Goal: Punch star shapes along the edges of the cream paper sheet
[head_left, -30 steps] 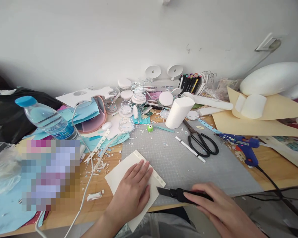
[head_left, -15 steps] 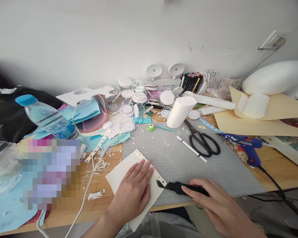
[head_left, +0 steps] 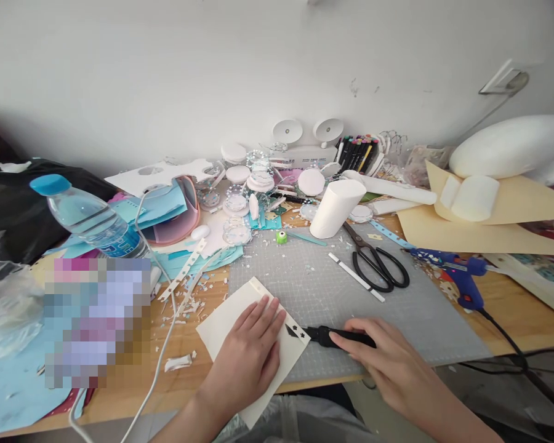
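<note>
My left hand (head_left: 253, 347) lies flat with its fingers stretched out, pressing a cream paper sheet (head_left: 228, 320) onto the grey cutting mat (head_left: 397, 326). A row of small star-shaped holes runs along the sheet's right edge. In my right hand (head_left: 378, 354) is a black utility knife (head_left: 346, 338), its handle gripped with the index finger along it. The blade passes beneath the narrow holed edge strip, so two star holes look dark. Its tip shows on the sheet, left of the strip and just right of my left fingers.
Black-handled scissors (head_left: 381, 267), a white stick (head_left: 356, 277), a white cylinder (head_left: 337, 209) and a green punch (head_left: 281, 237) lie on the mat. A blue glue gun (head_left: 461, 274) sits right. A water bottle (head_left: 96, 218) and white cable (head_left: 159, 363) are left.
My right hand and the knife have moved left and slightly up, bringing the blade further under the strip. My left hand and the sheet have stayed put.
</note>
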A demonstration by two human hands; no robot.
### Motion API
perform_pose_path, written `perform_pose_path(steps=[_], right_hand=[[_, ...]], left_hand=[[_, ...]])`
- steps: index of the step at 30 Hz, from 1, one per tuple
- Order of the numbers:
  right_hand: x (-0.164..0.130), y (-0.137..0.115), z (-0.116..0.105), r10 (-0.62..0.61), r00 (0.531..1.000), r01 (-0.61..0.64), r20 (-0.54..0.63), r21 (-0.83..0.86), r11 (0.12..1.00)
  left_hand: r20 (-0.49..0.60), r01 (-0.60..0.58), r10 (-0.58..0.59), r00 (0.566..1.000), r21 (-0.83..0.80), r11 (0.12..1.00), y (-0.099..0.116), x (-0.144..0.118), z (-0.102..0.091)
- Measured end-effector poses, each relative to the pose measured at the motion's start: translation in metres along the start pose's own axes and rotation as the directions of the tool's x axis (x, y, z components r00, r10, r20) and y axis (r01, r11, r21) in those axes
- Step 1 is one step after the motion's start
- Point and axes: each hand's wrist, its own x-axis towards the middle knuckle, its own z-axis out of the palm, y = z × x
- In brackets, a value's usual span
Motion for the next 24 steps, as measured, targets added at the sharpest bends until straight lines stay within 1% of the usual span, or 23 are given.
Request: perform_pose_path(steps=[4, 9, 17, 21, 24], right_hand=[[-0.002, 0.004, -0.001, -0.009, 0.999, 0.008, 0.033, 0.026, 1.000], [-0.002, 0.002, 0.000, -0.020, 0.999, 0.019, 0.034, 0.038, 0.999], [-0.003, 0.005, 0.001, 0.016, 1.000, -0.015, -0.015, 0.006, 1.000], [0.010, 0.002, 0.005, 0.025, 0.998, -0.024, -0.061, 0.002, 1.000], [0.025, 0.001, 0.008, 0.021, 0.998, -0.020, -0.066, 0.015, 1.000]], left_hand=[[0.012, 0.019, -0.018, 1.000, -0.021, 1.000, -0.001, 0.000, 0.001], [0.047, 0.040, -0.038, 0.998, -0.050, 0.998, -0.001, 0.000, 0.000], [0.064, 0.044, -0.040, 0.997, -0.071, 0.997, -0.002, 0.001, -0.002], [0.083, 0.048, -0.042, 0.996, -0.065, 0.997, -0.002, 0.001, -0.001], [0.085, 0.042, -0.036, 0.996, -0.064, 0.997, -0.002, 0.000, -0.001]])
